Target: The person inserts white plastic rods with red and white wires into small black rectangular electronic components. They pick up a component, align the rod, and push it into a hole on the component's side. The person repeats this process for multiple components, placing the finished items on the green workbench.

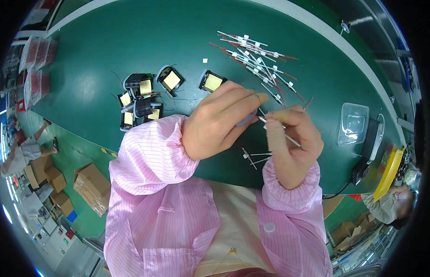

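Through my head view, the left hand (224, 122) is curled around a grey-edged part (247, 119), mostly hidden by the fingers, above the near half of the green table (178, 39). Just beside it, the right hand (295, 134) is closed in a pinch on a thin white wire (292, 140).

On the right I have a clear plastic box (343, 124), with the table showing through it; beside it sits a black device (362, 168). Past the table's right edge is a yellow bin (389, 173), whose contents I cannot make out. At the far left, two clear tubs (37, 87) show reddish contents through their walls, too blurred for me to name.

Black parts with pale yellow squares (172, 81) lie left of and beyond the hands; loose red and white wires (259, 60) are heaped farther off. Cardboard boxes (92, 187) stand on the floor, their insides unclear to me.
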`<state>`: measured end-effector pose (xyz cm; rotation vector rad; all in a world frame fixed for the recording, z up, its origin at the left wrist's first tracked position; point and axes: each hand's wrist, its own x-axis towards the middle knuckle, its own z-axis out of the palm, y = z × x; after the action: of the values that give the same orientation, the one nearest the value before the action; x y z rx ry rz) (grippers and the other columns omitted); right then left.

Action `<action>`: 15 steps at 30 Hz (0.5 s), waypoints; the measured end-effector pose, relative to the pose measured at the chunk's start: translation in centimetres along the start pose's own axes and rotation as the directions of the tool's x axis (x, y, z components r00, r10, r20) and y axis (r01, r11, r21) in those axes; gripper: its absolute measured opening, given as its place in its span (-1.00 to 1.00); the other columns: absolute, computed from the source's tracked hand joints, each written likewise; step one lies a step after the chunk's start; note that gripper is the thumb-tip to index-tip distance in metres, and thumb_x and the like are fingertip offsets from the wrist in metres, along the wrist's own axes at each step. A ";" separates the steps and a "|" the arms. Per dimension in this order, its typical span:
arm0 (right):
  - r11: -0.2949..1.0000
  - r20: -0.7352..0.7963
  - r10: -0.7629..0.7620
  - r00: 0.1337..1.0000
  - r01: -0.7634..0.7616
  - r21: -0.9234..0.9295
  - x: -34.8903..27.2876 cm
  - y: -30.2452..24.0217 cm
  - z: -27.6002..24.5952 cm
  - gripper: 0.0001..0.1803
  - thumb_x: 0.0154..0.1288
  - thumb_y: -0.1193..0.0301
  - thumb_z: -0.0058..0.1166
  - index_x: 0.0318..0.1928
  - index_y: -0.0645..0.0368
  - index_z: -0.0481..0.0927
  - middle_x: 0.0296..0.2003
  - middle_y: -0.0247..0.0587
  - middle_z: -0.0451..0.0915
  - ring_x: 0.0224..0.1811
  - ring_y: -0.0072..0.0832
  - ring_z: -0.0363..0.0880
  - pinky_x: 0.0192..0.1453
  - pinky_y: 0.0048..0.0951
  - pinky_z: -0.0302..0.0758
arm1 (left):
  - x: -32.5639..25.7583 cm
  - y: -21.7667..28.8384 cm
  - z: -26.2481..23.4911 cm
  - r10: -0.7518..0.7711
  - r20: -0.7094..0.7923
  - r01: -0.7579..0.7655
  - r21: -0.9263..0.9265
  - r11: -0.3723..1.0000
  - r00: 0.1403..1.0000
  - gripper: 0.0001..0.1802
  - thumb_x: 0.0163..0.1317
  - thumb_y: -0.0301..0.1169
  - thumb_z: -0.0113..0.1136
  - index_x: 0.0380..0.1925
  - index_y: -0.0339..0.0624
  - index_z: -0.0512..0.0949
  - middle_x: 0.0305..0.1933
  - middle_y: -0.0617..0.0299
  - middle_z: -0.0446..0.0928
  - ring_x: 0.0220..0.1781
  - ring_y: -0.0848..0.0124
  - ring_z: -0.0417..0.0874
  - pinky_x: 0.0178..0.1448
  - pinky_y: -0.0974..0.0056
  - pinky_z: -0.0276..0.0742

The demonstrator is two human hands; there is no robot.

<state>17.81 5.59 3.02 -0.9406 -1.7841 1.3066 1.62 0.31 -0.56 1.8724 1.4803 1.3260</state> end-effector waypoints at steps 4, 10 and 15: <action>0.999 -0.014 0.035 0.999 -0.036 -0.028 -0.4 1.1 0.5 -0.85 0.06 0.66 0.25 -0.29 0.35 0.64 -0.44 -0.14 0.59 -0.47 -0.46 0.58 -0.37 -0.51 0.47 | 0.1 0.2 -0.5 -0.072 0.090 0.087 -0.176 0.980 0.993 -0.46 -0.11 -0.67 0.31 0.01 -0.38 0.51 -0.05 -0.04 0.54 -0.06 0.09 0.58 -0.02 0.17 0.52; 0.992 0.142 0.123 0.982 -0.118 -0.043 0.4 1.4 -0.4 -0.86 0.13 0.62 0.22 -0.25 0.34 0.64 -0.44 -0.12 0.60 -0.45 -0.44 0.60 -0.35 -0.50 0.50 | 0.1 -1.1 -1.9 -0.122 0.256 0.194 -0.281 0.940 0.959 -0.43 -0.10 -0.62 0.36 0.02 -0.35 0.48 0.01 -0.02 0.52 -0.01 0.10 0.57 0.08 0.18 0.47; 0.980 0.109 0.175 0.979 -0.162 -0.114 0.2 1.3 -0.2 -0.88 0.15 0.59 0.20 -0.26 0.33 0.62 -0.49 -0.12 0.54 -0.51 -0.42 0.52 -0.40 -0.44 0.42 | 0.3 -1.0 -2.7 -0.184 0.315 0.280 -0.295 0.913 0.931 -0.44 -0.14 -0.57 0.45 -0.04 -0.32 0.52 -0.05 0.04 0.54 -0.06 0.24 0.58 0.00 0.25 0.48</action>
<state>18.07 6.10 1.85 -1.1134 -1.9136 1.4110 -1.17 0.30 0.07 1.5341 1.2010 1.0673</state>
